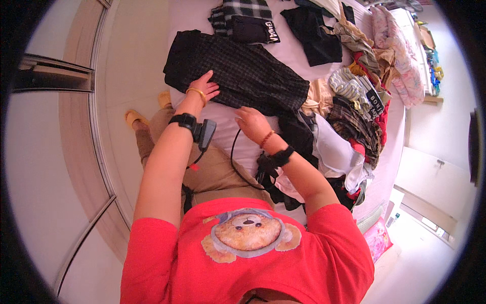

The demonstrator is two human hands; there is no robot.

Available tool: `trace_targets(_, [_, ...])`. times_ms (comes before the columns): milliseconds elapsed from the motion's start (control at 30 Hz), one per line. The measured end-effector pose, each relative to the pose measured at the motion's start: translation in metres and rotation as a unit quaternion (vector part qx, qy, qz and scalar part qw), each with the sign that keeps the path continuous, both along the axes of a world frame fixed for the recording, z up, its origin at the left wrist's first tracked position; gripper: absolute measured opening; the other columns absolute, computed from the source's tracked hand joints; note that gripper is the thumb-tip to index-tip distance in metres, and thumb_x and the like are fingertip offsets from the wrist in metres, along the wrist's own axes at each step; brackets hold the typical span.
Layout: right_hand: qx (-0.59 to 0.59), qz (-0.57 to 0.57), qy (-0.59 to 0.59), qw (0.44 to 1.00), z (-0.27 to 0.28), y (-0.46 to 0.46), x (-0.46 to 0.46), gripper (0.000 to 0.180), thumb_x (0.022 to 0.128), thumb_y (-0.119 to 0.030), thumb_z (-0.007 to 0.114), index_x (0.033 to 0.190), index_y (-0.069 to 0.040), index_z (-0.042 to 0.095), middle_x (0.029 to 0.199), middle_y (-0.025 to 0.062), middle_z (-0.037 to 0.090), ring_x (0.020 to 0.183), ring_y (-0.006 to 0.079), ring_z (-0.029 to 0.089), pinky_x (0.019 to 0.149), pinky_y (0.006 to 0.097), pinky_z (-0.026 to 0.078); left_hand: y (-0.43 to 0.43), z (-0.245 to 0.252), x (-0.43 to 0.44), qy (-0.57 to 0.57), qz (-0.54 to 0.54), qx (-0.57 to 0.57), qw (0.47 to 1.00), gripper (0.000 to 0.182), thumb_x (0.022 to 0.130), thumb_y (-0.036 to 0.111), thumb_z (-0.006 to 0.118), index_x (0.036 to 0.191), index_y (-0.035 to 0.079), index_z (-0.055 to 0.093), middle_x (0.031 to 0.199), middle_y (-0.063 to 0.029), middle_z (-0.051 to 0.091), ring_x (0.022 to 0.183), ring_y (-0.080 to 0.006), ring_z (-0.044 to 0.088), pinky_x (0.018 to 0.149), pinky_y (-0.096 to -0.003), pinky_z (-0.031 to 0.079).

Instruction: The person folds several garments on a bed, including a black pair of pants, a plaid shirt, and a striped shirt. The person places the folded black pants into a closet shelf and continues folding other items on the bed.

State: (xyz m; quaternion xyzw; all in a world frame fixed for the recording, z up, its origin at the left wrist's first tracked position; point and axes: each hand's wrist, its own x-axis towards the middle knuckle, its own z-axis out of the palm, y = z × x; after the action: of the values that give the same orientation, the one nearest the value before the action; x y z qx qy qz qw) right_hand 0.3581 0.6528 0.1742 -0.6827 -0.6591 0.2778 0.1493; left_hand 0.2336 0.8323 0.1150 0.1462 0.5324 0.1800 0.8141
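Dark checked trousers (243,68) lie spread in front of me across the bed, their wide end at the left. My left hand (205,88) rests with fingers apart on their near edge. My right hand (252,121) is at the lower edge of the same garment, fingers bent; whether it pinches cloth I cannot tell. A black cable (232,155) runs down from beside it. Beyond the trousers lie a folded black garment with white lettering (252,29) and a black-and-white checked cloth (246,8). Another black garment (313,36) lies farther right.
At the right is a heap of mixed clothes, with a white bra (334,144), a striped garment (347,83) and a brown plaid garment (355,129). A floral quilt (398,57) lies behind it. Sliding cupboard doors (93,114) stand at the left beyond the floor (129,68).
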Motion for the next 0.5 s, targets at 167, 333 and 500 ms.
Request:
trace_targets(167, [0.057, -0.051, -0.045, 0.996, -0.032, 0.009, -0.015, 0.03, 0.076, -0.015, 0.057, 0.103, -0.001, 0.057, 0.109, 0.0161, 0.056, 0.104, 0.0314, 0.051, 0.091, 0.0398, 0.039, -0.003, -0.005, 0.006, 0.071, 0.037, 0.035, 0.996, 0.039, 0.081, 0.025, 0.063, 0.107, 0.003, 0.046, 0.098, -0.0167, 0.054, 0.077, -0.0311, 0.06, 0.072, -0.043, 0.053])
trace_targets(333, [0.096, -0.223, -0.14, 0.96, -0.059, -0.025, 0.033, 0.039, 0.083, -0.029, 0.053, 0.109, 0.0, 0.053, 0.109, 0.018, 0.053, 0.102, 0.0343, 0.048, 0.088, 0.0434, 0.038, -0.001, -0.01, -0.008, 0.03, 0.158, 0.065, 0.985, 0.055, 0.081, 0.025, 0.062, 0.121, -0.005, 0.039, 0.116, -0.0239, 0.048, 0.105, -0.0352, 0.05, 0.092, -0.0451, 0.043])
trace_targets(500, [-0.02, -0.275, -0.222, 0.935, -0.075, -0.045, 0.04, 0.047, 0.085, -0.039, 0.048, 0.114, -0.001, 0.05, 0.111, 0.0208, 0.051, 0.101, 0.0392, 0.046, 0.089, 0.0445, 0.037, 0.006, -0.011, 0.021, -0.007, 0.121, -0.11, 0.987, 0.074, 0.075, 0.037, 0.068, 0.129, 0.001, 0.033, 0.132, -0.0202, 0.037, 0.12, -0.036, 0.037, 0.097, -0.0503, 0.036])
